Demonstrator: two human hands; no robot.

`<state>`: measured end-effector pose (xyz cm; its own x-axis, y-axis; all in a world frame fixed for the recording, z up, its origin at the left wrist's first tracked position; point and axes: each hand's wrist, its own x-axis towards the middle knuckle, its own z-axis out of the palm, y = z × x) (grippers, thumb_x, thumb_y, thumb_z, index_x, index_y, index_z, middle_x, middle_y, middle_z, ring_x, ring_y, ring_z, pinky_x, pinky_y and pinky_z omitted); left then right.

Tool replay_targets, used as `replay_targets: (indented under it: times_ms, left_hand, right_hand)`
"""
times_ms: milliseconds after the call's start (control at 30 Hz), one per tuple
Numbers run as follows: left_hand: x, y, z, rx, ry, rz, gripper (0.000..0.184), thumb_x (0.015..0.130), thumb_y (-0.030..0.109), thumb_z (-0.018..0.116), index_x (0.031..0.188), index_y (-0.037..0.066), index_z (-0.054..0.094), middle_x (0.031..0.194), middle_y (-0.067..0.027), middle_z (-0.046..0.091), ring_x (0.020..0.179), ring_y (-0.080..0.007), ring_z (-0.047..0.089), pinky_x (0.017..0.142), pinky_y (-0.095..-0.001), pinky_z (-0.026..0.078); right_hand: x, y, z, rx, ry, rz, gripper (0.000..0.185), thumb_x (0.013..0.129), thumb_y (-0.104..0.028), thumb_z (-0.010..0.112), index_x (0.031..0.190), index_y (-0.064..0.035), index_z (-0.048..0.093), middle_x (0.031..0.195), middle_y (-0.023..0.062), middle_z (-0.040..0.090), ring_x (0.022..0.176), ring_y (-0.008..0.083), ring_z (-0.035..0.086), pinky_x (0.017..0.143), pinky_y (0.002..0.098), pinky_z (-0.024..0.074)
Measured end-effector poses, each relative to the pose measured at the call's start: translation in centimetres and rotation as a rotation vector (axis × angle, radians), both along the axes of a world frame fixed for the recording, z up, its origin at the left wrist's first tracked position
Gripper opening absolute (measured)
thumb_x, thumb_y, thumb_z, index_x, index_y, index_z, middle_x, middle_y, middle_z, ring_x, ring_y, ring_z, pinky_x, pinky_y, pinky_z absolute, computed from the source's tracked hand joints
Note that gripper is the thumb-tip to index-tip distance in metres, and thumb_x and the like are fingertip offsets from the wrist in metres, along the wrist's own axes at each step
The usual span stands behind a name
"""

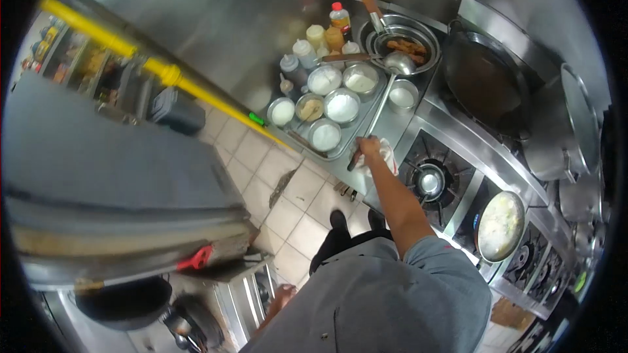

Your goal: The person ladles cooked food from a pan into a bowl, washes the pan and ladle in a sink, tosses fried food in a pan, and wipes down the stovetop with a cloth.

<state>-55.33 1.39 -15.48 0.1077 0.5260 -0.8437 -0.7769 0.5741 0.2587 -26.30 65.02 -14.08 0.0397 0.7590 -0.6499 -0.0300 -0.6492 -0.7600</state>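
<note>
My right hand (369, 148) is closed around the dark handle end of a ladle (382, 106). Its round metal bowl (399, 62) rests at the rim of a metal bowl (432, 34) holding browned fried pieces (407, 50). Beneath that hand lies a white cloth (386, 157) on the steel counter. Beside the ladle's shaft stands a metal cup of white contents (403, 95). My left hand (282, 295) hangs low by a metal drawer unit (245, 301), partly hidden by my shirt; its finger position is unclear.
A tray (340, 154) carries several bowls of white and tan ingredients, with squeeze bottles (304, 52) behind. To the right are a burner (430, 182), a pan of pale food (500, 227), a large dark wok (487, 82) and a tall pot (556, 131). A yellow pipe (196, 90) crosses the left.
</note>
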Motion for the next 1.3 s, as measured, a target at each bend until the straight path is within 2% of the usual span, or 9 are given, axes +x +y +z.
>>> replay_targets:
  times_ms: [100, 200, 433, 500, 633, 767, 967, 1100, 1300]
  left_hand:
    - [-3.0, 4.3, -2.2, 0.194, 1.112, -1.170, 0.049, 0.093, 0.048, 0.061, 0.119, 0.008, 0.067, 0.111, -0.0179, 0.069, 0.109, -0.0322, 0.064, 0.089, -0.0441, 0.051]
    - [-9.3, 11.6, -4.7, 0.202, 0.768, -1.170, 0.039, 0.091, 0.041, 0.066, 0.110, 0.006, 0.068, 0.109, -0.0153, 0.068, 0.104, -0.0286, 0.064, 0.084, -0.0414, 0.051]
    - [-17.5, 37.7, -4.7, 0.023, -0.319, -0.473, 0.018, 0.090, 0.013, 0.065, 0.107, 0.008, 0.061, 0.086, -0.0078, 0.064, 0.068, -0.0216, 0.063, 0.053, -0.0368, 0.051]
    - [-14.8, 41.9, -0.2, 0.326, 0.720, -0.940, 0.024, 0.088, 0.010, 0.065, 0.110, 0.006, 0.058, 0.084, -0.0074, 0.064, 0.064, -0.0170, 0.062, 0.050, -0.0333, 0.049]
    - [-11.0, 46.6, 2.4, 0.294, 0.766, -1.137, 0.028, 0.087, 0.012, 0.066, 0.112, 0.006, 0.057, 0.085, -0.0078, 0.064, 0.065, -0.0154, 0.062, 0.052, -0.0328, 0.050]
    - [-9.0, 48.2, 1.0, 0.362, 0.657, -1.476, 0.032, 0.086, 0.020, 0.069, 0.112, 0.005, 0.057, 0.089, -0.0094, 0.066, 0.069, -0.0174, 0.065, 0.057, -0.0322, 0.051]
    - [-4.1, 48.5, 0.1, 0.495, 0.712, -1.651, 0.035, 0.088, 0.025, 0.069, 0.114, 0.004, 0.057, 0.093, -0.0113, 0.068, 0.074, -0.0188, 0.067, 0.062, -0.0332, 0.053]
    - [3.3, 46.2, 2.6, 0.429, 0.703, -1.682, 0.033, 0.090, 0.022, 0.068, 0.116, 0.006, 0.057, 0.094, -0.0105, 0.068, 0.074, -0.0175, 0.065, 0.063, -0.0323, 0.053]
    - [19.9, 41.2, 6.6, 0.590, 0.588, -1.877, 0.036, 0.092, 0.027, 0.068, 0.118, 0.006, 0.056, 0.102, -0.0075, 0.067, 0.081, -0.0125, 0.062, 0.069, -0.0290, 0.052]
  right_hand:
    - [-2.7, -0.9, 3.6, 0.153, -0.365, -0.225, 0.044, 0.088, -0.021, 0.065, 0.117, 0.0101, 0.056, 0.096, 0.0269, 0.068, 0.090, 0.0370, 0.068, 0.078, 0.0440, 0.0533]
    - [-4.0, -3.7, 3.3, 0.379, -0.870, -0.385, 0.041, 0.095, -0.032, 0.057, 0.113, 0.0045, 0.059, 0.085, 0.0219, 0.068, 0.082, 0.0394, 0.068, 0.073, 0.0460, 0.0524]
    - [2.5, -20.6, 15.1, 0.311, -0.368, -0.405, 0.044, 0.093, -0.043, 0.065, 0.089, 0.0010, 0.064, 0.067, 0.0125, 0.059, 0.064, 0.0196, 0.053, 0.060, 0.0392, 0.0429]
    - [4.8, -25.8, 18.4, 0.202, -0.518, -0.461, 0.039, 0.093, -0.038, 0.067, 0.105, -0.0007, 0.066, 0.076, 0.0140, 0.068, 0.070, 0.0216, 0.064, 0.065, 0.0379, 0.0503]
    - [11.9, -35.6, 16.6, 0.209, -0.958, -0.765, 0.029, 0.094, -0.027, 0.068, 0.094, 0.0009, 0.062, 0.062, 0.0107, 0.054, 0.059, 0.0148, 0.046, 0.054, 0.0367, 0.0415]
    - [21.2, -41.7, 19.8, 0.085, -1.290, -0.711, 0.032, 0.093, -0.025, 0.064, 0.104, 0.0052, 0.063, 0.089, 0.0324, 0.065, 0.084, 0.0500, 0.064, 0.071, 0.0528, 0.0499]
    - [34.2, -49.1, 12.3, 0.015, -1.432, -0.590, 0.027, 0.095, -0.024, 0.058, 0.093, 0.0030, 0.061, 0.071, 0.0242, 0.064, 0.063, 0.0407, 0.064, 0.058, 0.0484, 0.0507]
    - [32.8, -49.1, 15.1, 0.088, -0.324, -0.937, 0.028, 0.099, -0.030, 0.060, 0.096, -0.0023, 0.060, 0.057, -0.0051, 0.042, 0.041, 0.0067, 0.039, 0.034, 0.0258, 0.0327]
    - [32.9, -51.1, 19.3, 0.145, 0.200, -0.961, 0.026, 0.100, -0.026, 0.059, 0.102, -0.0003, 0.059, 0.061, -0.0030, 0.043, 0.046, 0.0068, 0.037, 0.040, 0.0248, 0.0346]
